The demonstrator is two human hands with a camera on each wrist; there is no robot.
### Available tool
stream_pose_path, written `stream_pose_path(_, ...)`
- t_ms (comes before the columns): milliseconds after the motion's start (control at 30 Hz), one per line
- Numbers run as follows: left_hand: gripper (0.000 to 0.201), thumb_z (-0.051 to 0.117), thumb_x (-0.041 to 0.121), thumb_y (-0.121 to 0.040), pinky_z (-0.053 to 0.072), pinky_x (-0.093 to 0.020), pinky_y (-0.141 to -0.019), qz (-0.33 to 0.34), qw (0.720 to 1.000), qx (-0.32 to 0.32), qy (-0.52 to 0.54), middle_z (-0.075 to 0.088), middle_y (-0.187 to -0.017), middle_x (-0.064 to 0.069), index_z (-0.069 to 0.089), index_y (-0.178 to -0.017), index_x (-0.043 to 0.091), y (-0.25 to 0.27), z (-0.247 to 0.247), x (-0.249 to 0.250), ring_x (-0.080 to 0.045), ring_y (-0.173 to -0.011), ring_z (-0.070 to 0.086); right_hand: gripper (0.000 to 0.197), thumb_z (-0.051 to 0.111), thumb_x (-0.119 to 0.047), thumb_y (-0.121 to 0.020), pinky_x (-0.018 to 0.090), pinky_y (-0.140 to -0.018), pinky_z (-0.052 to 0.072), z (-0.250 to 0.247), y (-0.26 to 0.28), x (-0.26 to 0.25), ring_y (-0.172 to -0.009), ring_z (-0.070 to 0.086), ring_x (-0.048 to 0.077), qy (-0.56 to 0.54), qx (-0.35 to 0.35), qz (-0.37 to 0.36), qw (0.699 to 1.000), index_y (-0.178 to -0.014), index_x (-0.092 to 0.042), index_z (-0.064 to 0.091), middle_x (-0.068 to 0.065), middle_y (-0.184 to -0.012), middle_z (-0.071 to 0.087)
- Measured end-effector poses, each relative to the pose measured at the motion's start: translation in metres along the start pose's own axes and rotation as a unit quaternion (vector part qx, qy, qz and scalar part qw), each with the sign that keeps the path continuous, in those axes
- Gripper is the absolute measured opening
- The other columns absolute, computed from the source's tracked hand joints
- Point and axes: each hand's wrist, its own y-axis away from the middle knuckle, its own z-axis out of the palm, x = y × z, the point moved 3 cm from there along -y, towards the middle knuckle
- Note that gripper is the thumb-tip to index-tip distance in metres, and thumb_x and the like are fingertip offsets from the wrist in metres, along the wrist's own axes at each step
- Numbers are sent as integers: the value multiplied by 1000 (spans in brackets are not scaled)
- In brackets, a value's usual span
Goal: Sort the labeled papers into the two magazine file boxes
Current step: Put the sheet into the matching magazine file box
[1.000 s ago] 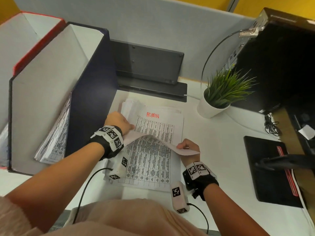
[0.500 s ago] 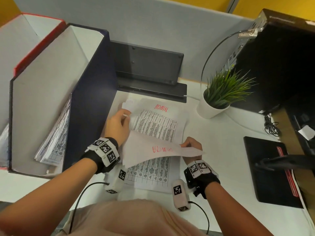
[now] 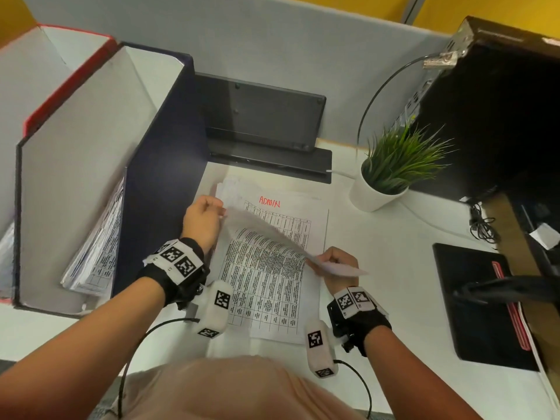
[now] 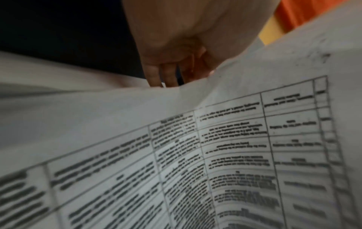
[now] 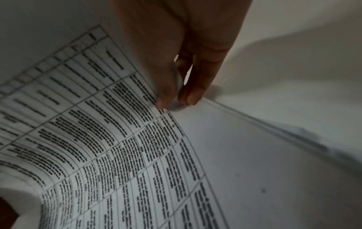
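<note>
Lifted sheet (image 3: 266, 237) between left hand (image 3: 201, 222) and right hand (image 3: 339, 265), pinched by both.

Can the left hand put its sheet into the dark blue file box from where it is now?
Probably yes. The left hand pinches the lifted sheet right beside the dark blue file box, whose top is open. But the right hand also pinches that sheet and would have to release first.
</note>
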Motion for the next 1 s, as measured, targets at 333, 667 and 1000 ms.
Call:
stream_pose_path(333,46,65,39,-82,56,-35,-77,-146,960,-13,-237,70,-97,-16,64,-100,-4,-18,-2,4,-30,-89,68,43,35,25,-69,8,-33,30,2,7,-3,-28,37,5,-262,23,94,960,-44,-10,41,-7,-32,38)
stream_pose_path(667,22,76,23,-76,50,-29,-73,-25,946,-51,-318,66,-76,-7,69,-72,2,-9,5,5,-23,-76,61,28,46,14,-79,13,-33,40,4,4,0,-32,52,6,-193,-5,156,969,-62,-7,50,-2,-39,53)
stream_pose_path(1000,20,50,11,-91,47,-23,-55,84,976,-18,-202,59,-69,8,67,-92,20,-3,5,-5,-15,-64,59,37,37,20,-69,22,-46,45,1,-5,7,-58,45,26,-256,20,128,958,-41,-3,42,12,-57,50)
